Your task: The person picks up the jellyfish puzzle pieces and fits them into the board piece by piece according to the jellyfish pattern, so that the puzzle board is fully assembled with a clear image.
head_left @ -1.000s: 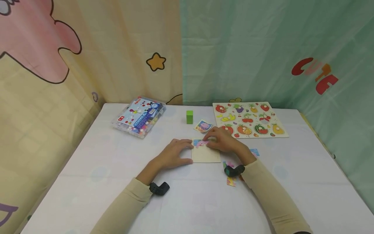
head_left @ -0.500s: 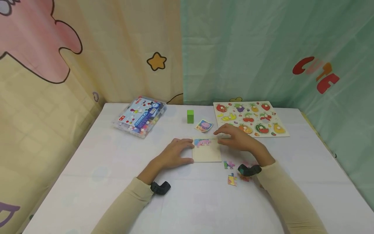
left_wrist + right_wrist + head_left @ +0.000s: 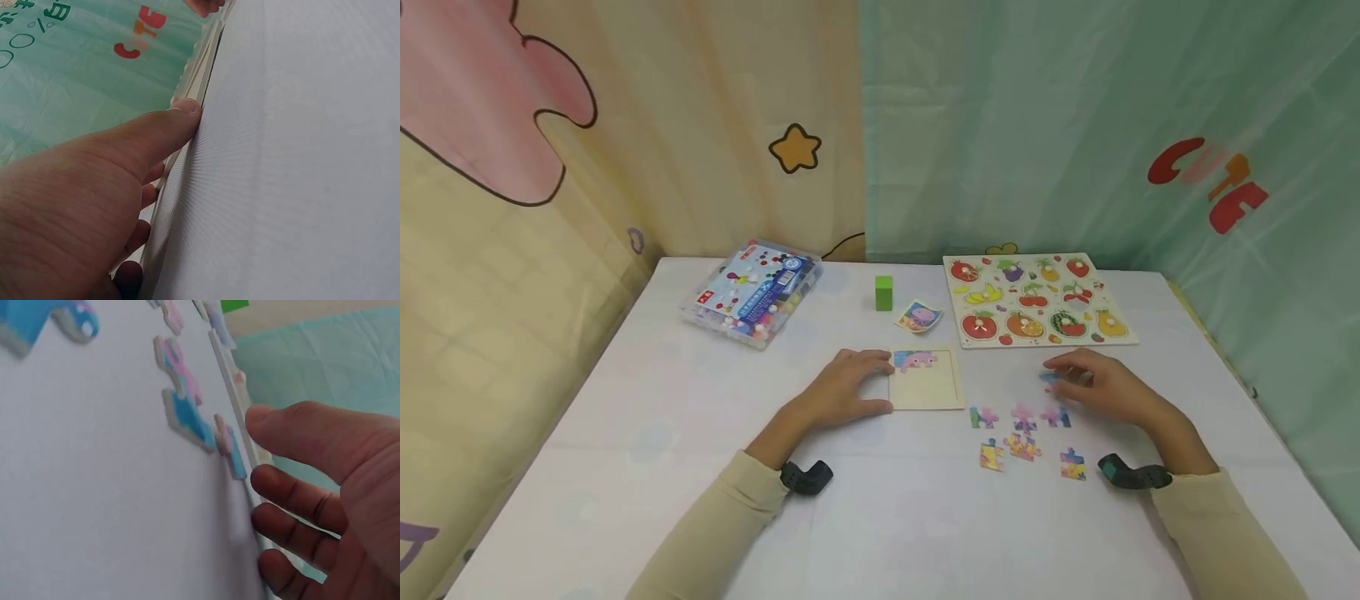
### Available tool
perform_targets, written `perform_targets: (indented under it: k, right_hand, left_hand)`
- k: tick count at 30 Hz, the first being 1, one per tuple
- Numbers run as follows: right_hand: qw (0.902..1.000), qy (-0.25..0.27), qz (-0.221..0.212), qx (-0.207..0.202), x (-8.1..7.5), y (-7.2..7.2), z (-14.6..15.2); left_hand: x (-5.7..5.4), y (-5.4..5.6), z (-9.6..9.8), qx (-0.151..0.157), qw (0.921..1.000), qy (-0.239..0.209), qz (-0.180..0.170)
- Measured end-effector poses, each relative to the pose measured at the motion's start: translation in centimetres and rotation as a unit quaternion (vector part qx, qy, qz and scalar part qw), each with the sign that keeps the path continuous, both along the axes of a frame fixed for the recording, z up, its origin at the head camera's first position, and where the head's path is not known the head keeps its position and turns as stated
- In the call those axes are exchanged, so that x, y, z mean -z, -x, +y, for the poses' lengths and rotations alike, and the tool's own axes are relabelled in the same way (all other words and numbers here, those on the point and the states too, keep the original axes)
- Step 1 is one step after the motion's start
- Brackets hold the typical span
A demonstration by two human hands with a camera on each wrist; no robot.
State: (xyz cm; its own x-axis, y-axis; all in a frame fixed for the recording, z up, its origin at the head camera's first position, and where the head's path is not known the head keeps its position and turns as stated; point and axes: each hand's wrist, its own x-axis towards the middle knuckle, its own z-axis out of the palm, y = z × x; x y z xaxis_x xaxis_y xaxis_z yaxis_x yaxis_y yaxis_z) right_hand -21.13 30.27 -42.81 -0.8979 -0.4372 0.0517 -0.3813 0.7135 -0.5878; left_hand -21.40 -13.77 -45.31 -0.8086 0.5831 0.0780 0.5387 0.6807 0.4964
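Observation:
My left hand (image 3: 844, 386) rests against the left edge of a small wooden puzzle tray (image 3: 925, 393), its thumb at the near corner and its fingertips at the far one. In the left wrist view the straight thumb (image 3: 164, 128) touches the tray's edge. Fitted puzzle pieces (image 3: 914, 359) with a pink face on blue lie along the tray's top left. To the right, my right hand (image 3: 1101, 385) hovers with loosely bent fingers over a blue and pink puzzle piece (image 3: 1047, 379). In the right wrist view a gap shows between thumb and piece (image 3: 232, 450).
Several loose puzzle pieces (image 3: 1022, 446) lie right of the tray. Behind it stand a green block (image 3: 883, 293) and a picture card (image 3: 919, 317). A fruit peg board (image 3: 1037, 300) lies back right, a clear plastic box of beads (image 3: 752, 292) back left. A curtain hangs behind the table.
My right hand has left the puzzle pieces in the tray and moved right to a loose piece beside it, uncovering several others. The left hand stays at the tray's edge.

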Motion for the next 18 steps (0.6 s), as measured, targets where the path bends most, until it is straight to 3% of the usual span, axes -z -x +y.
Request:
perform_targets:
  k: [18]
  right_hand:
    - [0.9997, 0.000, -0.021, 0.015, 1.13, -0.09, 1.10]
  left_hand:
    - [0.20, 0.17, -0.07, -0.003, 1.0000, -0.003, -0.003]
